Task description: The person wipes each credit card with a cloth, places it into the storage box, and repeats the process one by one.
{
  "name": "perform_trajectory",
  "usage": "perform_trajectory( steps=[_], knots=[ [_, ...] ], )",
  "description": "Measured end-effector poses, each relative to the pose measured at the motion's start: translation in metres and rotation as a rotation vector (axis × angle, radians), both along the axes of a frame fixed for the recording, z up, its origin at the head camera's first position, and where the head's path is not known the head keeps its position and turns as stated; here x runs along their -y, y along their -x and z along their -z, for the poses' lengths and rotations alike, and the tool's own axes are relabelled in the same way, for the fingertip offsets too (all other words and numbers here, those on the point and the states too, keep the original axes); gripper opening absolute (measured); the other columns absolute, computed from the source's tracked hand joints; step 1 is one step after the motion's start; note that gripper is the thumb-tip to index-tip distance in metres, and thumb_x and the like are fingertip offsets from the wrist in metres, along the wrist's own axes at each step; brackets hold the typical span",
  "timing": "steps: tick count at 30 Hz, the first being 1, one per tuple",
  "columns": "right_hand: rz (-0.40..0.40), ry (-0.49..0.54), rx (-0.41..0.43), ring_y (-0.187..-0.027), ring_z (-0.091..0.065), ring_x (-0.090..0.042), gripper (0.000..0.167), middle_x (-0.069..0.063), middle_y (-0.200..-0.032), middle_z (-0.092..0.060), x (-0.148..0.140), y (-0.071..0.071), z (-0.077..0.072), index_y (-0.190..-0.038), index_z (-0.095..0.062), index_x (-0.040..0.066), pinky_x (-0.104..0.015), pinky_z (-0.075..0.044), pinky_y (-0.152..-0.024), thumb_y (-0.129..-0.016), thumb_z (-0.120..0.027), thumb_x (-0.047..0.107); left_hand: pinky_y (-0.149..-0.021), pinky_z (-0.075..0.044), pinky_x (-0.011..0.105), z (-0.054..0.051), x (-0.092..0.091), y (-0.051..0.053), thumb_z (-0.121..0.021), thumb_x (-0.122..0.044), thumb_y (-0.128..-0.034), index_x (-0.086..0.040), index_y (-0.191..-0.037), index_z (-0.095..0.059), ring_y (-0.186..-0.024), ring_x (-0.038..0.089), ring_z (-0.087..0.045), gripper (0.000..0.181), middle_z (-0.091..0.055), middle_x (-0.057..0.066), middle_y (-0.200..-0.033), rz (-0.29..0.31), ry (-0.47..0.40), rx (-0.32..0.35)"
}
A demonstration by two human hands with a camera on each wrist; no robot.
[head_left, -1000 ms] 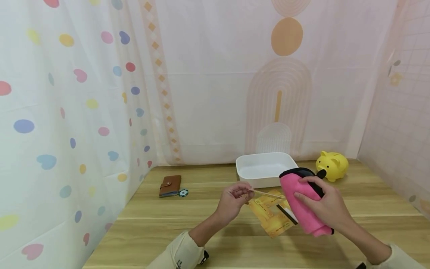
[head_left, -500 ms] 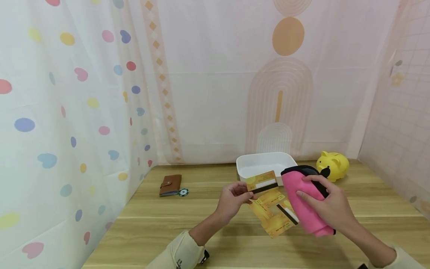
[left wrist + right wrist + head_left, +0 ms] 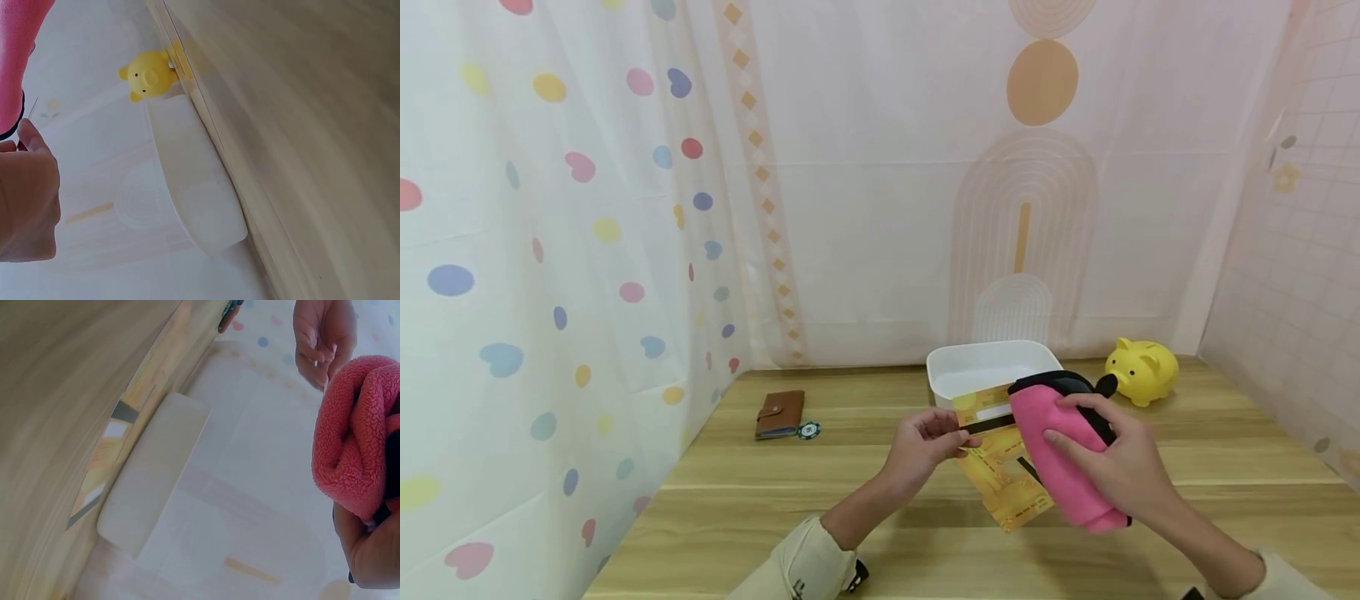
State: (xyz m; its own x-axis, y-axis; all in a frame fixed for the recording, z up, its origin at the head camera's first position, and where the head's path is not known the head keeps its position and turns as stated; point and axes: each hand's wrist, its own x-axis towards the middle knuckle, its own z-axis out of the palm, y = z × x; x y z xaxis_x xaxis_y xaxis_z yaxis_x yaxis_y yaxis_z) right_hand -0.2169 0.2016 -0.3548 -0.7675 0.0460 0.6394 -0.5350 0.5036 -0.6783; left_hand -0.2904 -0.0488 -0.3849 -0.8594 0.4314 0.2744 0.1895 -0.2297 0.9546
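Note:
My left hand [image 3: 922,446] pinches the left end of a gold bank card [image 3: 988,408]. The card's dark magnetic stripe and white strip face me. Its right part is hidden behind a folded pink plush cloth [image 3: 1063,454] with black edging and a dark side, which my right hand [image 3: 1123,454] grips. In the right wrist view the fluffy folds of the cloth stand close to the left hand's fingertips [image 3: 322,378]. Whether cloth and card touch, I cannot tell. Below both hands, several gold cards [image 3: 1018,504] lie on the wooden table, partly covered by the cloth.
Behind the hands stands a white plastic bin [image 3: 943,375]. A yellow piggy bank [image 3: 1142,371] sits at the back right. To the left lie a brown snap wallet [image 3: 781,412] and a poker chip [image 3: 808,431]. Curtains border the wooden table [image 3: 760,525] at back and sides.
The card, seen edge-on at first, has turned its striped face toward me. My right hand has since shifted left, bringing the pink cloth over the card's right part.

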Motion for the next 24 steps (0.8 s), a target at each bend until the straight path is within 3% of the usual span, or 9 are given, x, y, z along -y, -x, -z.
perform_trajectory(
  steps=[4, 8, 13, 24],
  knots=[
    [-0.01, -0.025, -0.037, -0.062, -0.055, -0.006, 0.035, 0.013, -0.104, -0.067, 0.005, 0.004, 0.0, -0.107, -0.067, 0.017, -0.023, -0.045, -0.044, -0.079, -0.084, 0.008, -0.079, -0.058, 0.03, -0.001, -0.001, 0.0, -0.063, 0.003, -0.093, 0.01, -0.107, -0.06, -0.088, 0.015, -0.072, 0.015, -0.067, 0.014, -0.098, 0.014, 0.003, 0.018],
    [-0.026, -0.035, -0.035, -0.059, -0.052, -0.005, 0.035, 0.001, -0.103, -0.068, 0.012, 0.006, -0.002, -0.108, -0.066, 0.02, -0.023, -0.043, -0.044, -0.079, -0.084, 0.01, -0.081, -0.057, 0.031, -0.002, -0.001, 0.0, -0.063, 0.005, -0.0925, 0.012, -0.11, -0.059, -0.09, 0.015, -0.072, 0.019, -0.068, 0.008, -0.095, 0.035, 0.012, 0.029],
    [-0.063, -0.027, -0.046, -0.061, -0.053, -0.007, 0.034, -0.001, -0.103, -0.068, 0.02, 0.009, -0.004, -0.108, -0.067, 0.02, -0.023, -0.045, -0.044, -0.08, -0.083, 0.01, -0.081, -0.057, 0.03, -0.002, -0.002, 0.0, -0.062, 0.007, -0.0909, 0.015, -0.11, -0.056, -0.088, 0.014, -0.072, 0.021, -0.068, 0.008, -0.095, 0.062, 0.003, 0.024],
    [-0.081, -0.105, -0.195, -0.076, -0.057, -0.007, 0.038, 0.001, -0.099, -0.07, 0.034, 0.016, -0.001, -0.107, -0.069, 0.018, -0.018, -0.048, -0.059, -0.076, -0.084, 0.002, -0.079, -0.057, 0.028, -0.001, -0.004, 0.0, -0.059, 0.005, -0.0946, 0.012, -0.112, -0.057, -0.09, 0.015, -0.071, 0.019, -0.069, 0.004, -0.096, 0.108, 0.025, 0.021]
  ],
)
